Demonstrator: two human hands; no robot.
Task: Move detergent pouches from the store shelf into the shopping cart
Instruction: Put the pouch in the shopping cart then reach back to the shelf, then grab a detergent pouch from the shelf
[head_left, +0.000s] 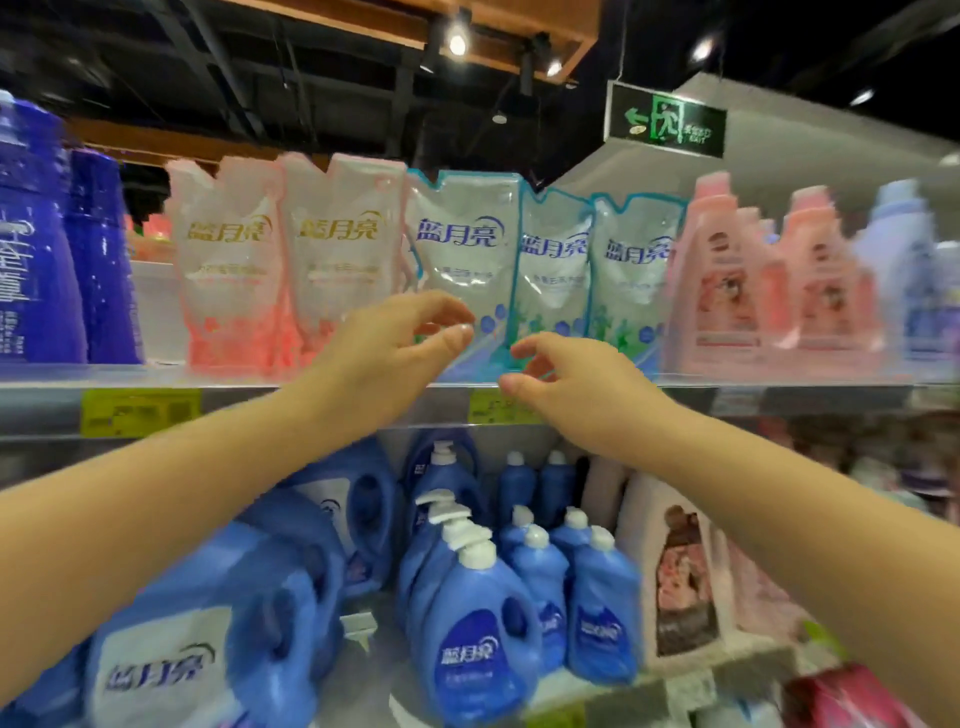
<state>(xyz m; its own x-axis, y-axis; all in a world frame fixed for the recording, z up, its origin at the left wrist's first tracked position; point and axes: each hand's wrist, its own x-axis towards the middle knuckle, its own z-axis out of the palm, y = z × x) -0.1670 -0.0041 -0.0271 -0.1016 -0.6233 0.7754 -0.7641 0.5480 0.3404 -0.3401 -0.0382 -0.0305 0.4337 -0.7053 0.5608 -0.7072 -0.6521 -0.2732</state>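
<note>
The detergent pouches stand upright in a row on the upper shelf (311, 395), across the middle of the frame: two pink pouches (228, 260) to the left and three blue ones to the right of them. Both hands are raised to the leftmost blue pouch (462, 244), which stands just beside the other two blue pouches (553, 275). The left hand (395, 348) is in front of its lower left part, with thumb and fingers apart as for a pinch. The right hand (566, 389) is at its lower right corner, with the fingers loosely curled. The grip of each hand is apart and holds nothing, and I cannot tell if any fingertip already touches the film. The pouch looks like thin glossy plastic filled with liquid, so I judge it to be soft, rather heavy for its size and a little slippery. It will probably sag and fold if it is taken by one edge only. A good hold would be on both sides of the full lower body, or one hand under the bottom and one at the flat sealed top. Hard squeezing seems unwise, as the liquid will shift. The shopping cart is not in view. Blue bottles (478, 623) stand on the shelf below.
</note>
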